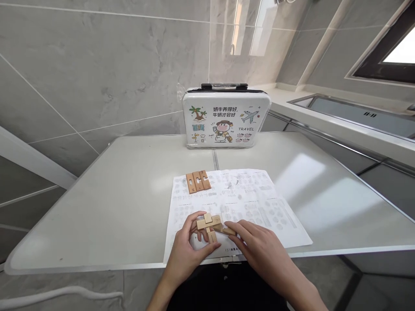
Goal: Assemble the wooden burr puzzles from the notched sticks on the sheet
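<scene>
Near the table's front edge, my left hand [194, 242] is closed around a light wooden interlocking puzzle [207, 223], its pieces crossing one another. Thumb and fingers grip the puzzle from below and from the left side. My right hand [251, 235] pinches a small wooden puzzle piece [229, 231] at the puzzle's right side; whether that piece is joined to the rest I cannot tell. Farther off lie three flat, reddish-brown wooden pieces [198, 182] side by side, with cut-out slots and numbers on them.
A printed white sheet [259, 216] lies under the hands and the flat pieces. The pale folding table [123, 203] has a seam down its middle. At its back edge stands a white cartoon-printed case [227, 116] against the tiled wall. A counter with a sink [363, 114] runs along the right.
</scene>
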Demonstrator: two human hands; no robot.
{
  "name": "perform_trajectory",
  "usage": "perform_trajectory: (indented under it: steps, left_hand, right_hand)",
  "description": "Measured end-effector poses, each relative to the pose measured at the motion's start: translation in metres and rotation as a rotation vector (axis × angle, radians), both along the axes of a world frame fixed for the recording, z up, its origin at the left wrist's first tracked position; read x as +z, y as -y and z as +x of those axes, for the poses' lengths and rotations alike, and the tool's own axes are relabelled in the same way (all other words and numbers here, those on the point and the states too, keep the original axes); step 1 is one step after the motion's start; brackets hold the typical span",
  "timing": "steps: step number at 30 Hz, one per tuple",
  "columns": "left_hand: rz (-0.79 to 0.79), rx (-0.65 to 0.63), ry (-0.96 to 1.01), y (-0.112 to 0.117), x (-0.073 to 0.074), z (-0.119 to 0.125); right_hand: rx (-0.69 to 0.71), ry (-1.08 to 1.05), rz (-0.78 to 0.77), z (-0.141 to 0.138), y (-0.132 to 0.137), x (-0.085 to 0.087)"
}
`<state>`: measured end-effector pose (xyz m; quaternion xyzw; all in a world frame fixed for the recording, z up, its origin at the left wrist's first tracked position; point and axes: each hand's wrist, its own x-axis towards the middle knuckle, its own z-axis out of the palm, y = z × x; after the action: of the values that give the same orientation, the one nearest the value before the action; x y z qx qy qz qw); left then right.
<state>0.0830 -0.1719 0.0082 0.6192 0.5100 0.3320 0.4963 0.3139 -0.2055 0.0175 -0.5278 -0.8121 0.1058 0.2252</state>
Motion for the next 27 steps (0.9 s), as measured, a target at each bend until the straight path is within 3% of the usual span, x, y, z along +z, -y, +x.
perform_trajectory:
  steps: [21, 27]
  left_hand:
    - [0.162, -0.055, -0.114, 0.005, 0.002, 0.003]
    - [0.238, -0.094, -0.127, 0.004, 0.005, 0.003]
  right_hand:
    - [0.015, -0.017, 0.073, -0.015, 0.001, 0.001]
    - [0.021, -0.124, 0.052, -0.019, 0.004, 0.001]
